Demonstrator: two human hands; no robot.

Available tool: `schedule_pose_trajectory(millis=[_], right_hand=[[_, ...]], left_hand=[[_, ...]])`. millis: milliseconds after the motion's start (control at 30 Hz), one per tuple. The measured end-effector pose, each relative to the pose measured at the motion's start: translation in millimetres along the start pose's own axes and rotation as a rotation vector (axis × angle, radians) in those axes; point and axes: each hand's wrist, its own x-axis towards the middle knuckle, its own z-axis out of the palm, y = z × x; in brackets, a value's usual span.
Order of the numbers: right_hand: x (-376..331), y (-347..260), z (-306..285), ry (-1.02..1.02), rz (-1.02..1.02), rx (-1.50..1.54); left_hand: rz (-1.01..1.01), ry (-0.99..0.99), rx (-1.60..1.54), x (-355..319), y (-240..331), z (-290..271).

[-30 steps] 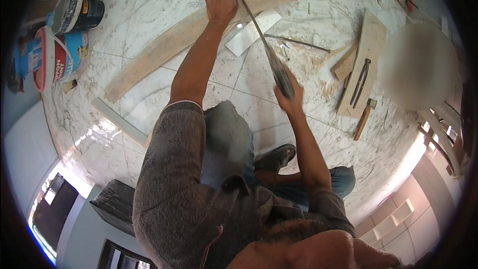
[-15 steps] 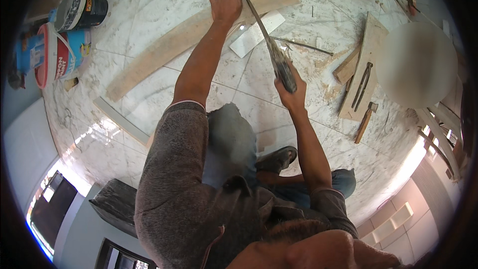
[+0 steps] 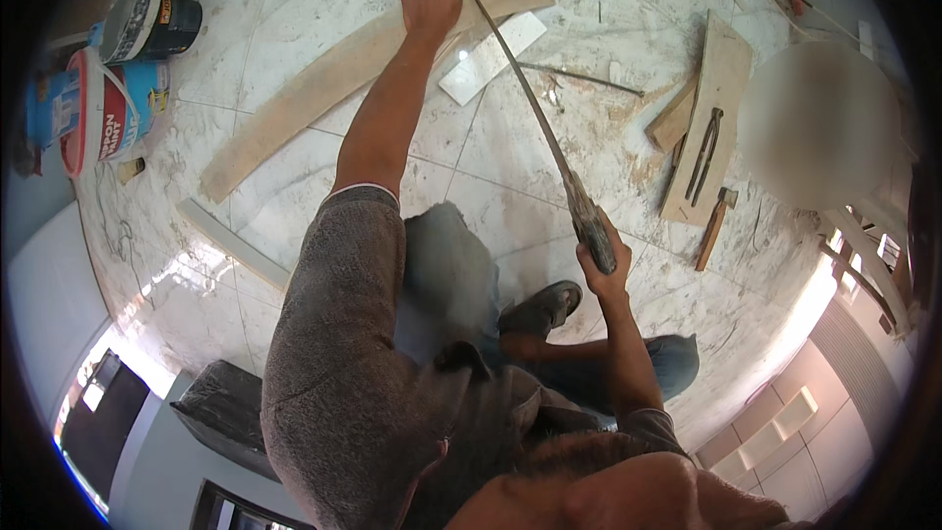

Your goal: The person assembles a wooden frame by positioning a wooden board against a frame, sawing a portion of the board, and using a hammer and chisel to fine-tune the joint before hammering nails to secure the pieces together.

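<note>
My left hand [image 3: 429, 0] presses flat on a long pale wooden plank [image 3: 324, 79] that lies across the marble floor. My right hand [image 3: 601, 253] grips the dark handle of a hand saw [image 3: 535, 118]. Its thin blade runs up and to the left, and the tip meets the plank right beside my left hand. My knee and a dark sandal [image 3: 538, 309] sit below the saw handle.
Paint buckets [image 3: 108, 103] stand at the left. A white tile piece [image 3: 491, 57] lies by the plank. To the right are a board [image 3: 714, 108] with pincers [image 3: 703, 152] on it, a hammer [image 3: 714, 226] and wood offcuts. A thin rod [image 3: 579, 79] lies on the floor.
The saw has been drawn back toward me, with my right hand lower in the view. My left hand stays on the plank.
</note>
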Motion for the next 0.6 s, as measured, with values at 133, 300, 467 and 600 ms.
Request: schedule_pose_trajectory(millis=[133, 300, 467, 600], right_hand=[[4.4, 13.4, -2.4, 0.025, -0.011, 0.081], [4.1, -9.4, 9.3, 0.002, 0.063, 0.034], [56.2, -32.0, 16.3, 0.052, -0.031, -0.063], [78.2, -35.6, 39.3, 0.084, 0.022, 0.087]], left_hand=[[-0.015, -0.017, 0.047, 10.7, 11.5, -0.6], [-0.033, -0.001, 0.074, -1.1, -2.2, 3.8], [-0.043, -0.021, -0.013, 5.1, 9.1, 0.8], [0.014, -0.024, 0.017, 7.6, -1.4, 2.8]])
